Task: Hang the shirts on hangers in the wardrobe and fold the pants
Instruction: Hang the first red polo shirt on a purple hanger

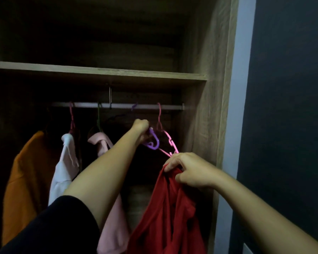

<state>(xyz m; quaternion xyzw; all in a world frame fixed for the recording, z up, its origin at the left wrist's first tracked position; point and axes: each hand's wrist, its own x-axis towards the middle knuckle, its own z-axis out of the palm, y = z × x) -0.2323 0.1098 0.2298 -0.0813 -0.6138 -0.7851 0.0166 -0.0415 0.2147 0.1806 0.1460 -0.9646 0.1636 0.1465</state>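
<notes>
I face an open wooden wardrobe with a metal rail (117, 105) under a shelf. My left hand (141, 130) reaches up and grips a purple hanger (153, 142) whose hook sits at the rail. Just right of it a pink hanger (170, 142) hangs from the rail. My right hand (189, 170) holds a red shirt (171, 213) bunched at its top, right below the pink hanger's lower end. The shirt hangs down from my fingers.
An orange garment (26, 180), a white shirt (64, 169) and a pale pink shirt (106, 143) hang on the rail to the left. The shelf (99, 73) runs above. The wardrobe's side panel (206, 107) stands close on the right, beyond it a dark wall (286, 107).
</notes>
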